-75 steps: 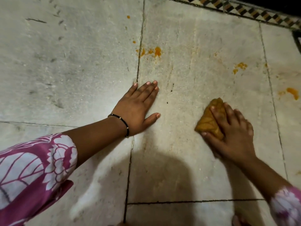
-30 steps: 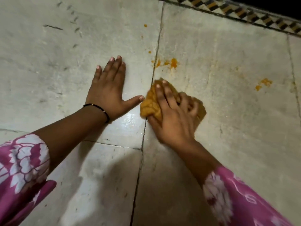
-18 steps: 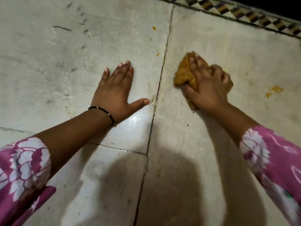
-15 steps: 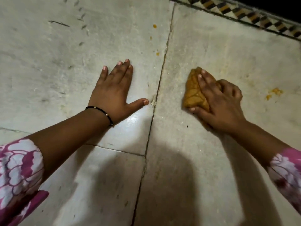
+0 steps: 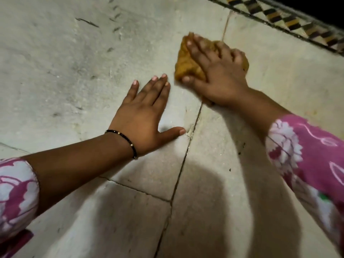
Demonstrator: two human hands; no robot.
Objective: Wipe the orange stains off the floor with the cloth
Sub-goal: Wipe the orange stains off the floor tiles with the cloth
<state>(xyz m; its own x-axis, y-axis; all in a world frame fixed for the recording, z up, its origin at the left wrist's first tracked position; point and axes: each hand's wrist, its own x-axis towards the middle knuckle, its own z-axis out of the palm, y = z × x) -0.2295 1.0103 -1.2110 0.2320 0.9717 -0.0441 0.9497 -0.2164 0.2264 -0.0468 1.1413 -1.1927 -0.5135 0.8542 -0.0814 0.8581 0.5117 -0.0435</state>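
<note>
An orange-stained cloth (image 5: 185, 63) lies bunched on the pale stone floor (image 5: 74, 62), across the tile joint near the top middle. My right hand (image 5: 216, 73) presses down on it, fingers spread over the top and thumb at its near edge. My left hand (image 5: 143, 112) rests flat on the floor just below and left of the cloth, fingers apart, holding nothing; a black bracelet sits on its wrist. No orange stains show on the visible floor; the cloth and hand hide the patch under them.
A patterned black, white and yellow tile border (image 5: 286, 21) runs along the top right, with darkness beyond it. Dark tile joints (image 5: 178, 175) cross the floor. My shadow falls over the lower middle tiles.
My right hand has slid the cloth up and to the left, over the joint where small orange spots were. My left hand stays planted; the view has shifted right.
</note>
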